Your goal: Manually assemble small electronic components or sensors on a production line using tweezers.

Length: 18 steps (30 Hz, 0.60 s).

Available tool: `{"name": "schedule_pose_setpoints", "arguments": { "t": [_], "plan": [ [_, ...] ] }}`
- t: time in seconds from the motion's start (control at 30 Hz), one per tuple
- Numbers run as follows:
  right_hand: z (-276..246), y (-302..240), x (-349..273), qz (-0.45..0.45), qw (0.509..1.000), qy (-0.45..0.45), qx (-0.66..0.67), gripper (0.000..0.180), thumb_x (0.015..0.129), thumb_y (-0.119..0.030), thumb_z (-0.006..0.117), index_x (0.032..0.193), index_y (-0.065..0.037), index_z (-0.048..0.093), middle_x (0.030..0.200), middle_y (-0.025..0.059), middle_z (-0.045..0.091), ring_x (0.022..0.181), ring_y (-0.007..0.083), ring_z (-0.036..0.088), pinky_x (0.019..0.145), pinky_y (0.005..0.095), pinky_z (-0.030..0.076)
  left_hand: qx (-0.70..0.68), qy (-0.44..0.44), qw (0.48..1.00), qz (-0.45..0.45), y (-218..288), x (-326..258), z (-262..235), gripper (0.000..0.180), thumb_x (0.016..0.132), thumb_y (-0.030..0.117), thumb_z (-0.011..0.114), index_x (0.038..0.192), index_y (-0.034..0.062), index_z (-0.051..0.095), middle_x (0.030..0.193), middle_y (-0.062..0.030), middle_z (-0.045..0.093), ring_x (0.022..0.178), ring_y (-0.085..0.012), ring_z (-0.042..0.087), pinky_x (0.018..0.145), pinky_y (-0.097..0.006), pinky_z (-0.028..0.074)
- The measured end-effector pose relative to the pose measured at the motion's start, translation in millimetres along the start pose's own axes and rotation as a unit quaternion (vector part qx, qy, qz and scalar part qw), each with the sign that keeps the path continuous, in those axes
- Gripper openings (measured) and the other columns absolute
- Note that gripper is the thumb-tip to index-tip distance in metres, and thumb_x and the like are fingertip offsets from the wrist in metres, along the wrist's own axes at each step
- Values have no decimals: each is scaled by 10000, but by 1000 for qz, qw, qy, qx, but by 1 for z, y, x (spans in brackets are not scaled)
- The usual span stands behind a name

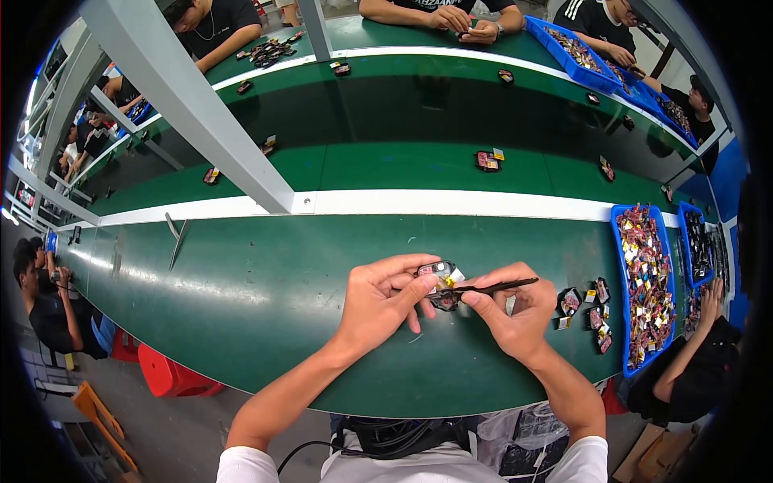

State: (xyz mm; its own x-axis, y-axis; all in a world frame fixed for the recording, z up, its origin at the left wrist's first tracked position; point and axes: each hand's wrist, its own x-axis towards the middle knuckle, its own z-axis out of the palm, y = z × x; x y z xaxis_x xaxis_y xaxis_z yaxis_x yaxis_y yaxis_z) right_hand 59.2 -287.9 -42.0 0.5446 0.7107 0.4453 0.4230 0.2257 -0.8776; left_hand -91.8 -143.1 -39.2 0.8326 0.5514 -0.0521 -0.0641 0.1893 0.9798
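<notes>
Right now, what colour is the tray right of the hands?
Blue. The tray holds many small red and dark parts; clearest in the head view, the only one.

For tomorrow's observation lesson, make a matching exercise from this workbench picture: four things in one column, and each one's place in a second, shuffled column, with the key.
Things
1. small dark part
2. thin dark tool
3. blue tray
4. tweezers

Places
A. lying alone on the green table, far to the person's left
B. held by the right hand
C. at the table's right end, full of small parts
D. held by the left hand, with the tool's tip against it

Pairs: 1-D, 2-B, 3-C, 4-A
</notes>
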Motion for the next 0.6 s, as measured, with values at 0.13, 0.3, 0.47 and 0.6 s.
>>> {"name": "schedule_pose_setpoints", "arguments": {
  "t": [0.13,0.3,0.47,0.6],
  "plan": [
    [0,0,0,-28,999,-7,-20,156,753,21,832,854,2,714,791,83,752,427,22,492,418,183,326,2,2,1000,1,2,0,1,293,968,33,632,1232,-92,628,907,-163,725,654,-170,693,452,-245,541],
    [1,0,2,-44,998,-10,-35,140,743,13,832,816,-8,714,802,80,761,414,31,491,419,180,340,8,4,1000,2,2,-1,3,284,961,13,632,1223,-96,631,884,-155,727,646,-161,689,447,-241,531],
    [-1,-5,4,-63,996,-37,-51,121,753,13,815,776,-15,700,818,86,768,405,43,497,408,183,347,12,4,1000,-4,1,-1,3,267,954,0,635,1202,-98,640,853,-142,728,636,-140,679,447,-232,524],
    [0,-7,4,-75,995,-40,-46,116,757,26,798,769,-33,699,822,86,770,418,50,531,383,196,345,19,5,1000,-7,2,0,4,260,954,7,640,1191,-98,644,855,-137,728,634,-134,676,447,-229,521]
  ]
}}
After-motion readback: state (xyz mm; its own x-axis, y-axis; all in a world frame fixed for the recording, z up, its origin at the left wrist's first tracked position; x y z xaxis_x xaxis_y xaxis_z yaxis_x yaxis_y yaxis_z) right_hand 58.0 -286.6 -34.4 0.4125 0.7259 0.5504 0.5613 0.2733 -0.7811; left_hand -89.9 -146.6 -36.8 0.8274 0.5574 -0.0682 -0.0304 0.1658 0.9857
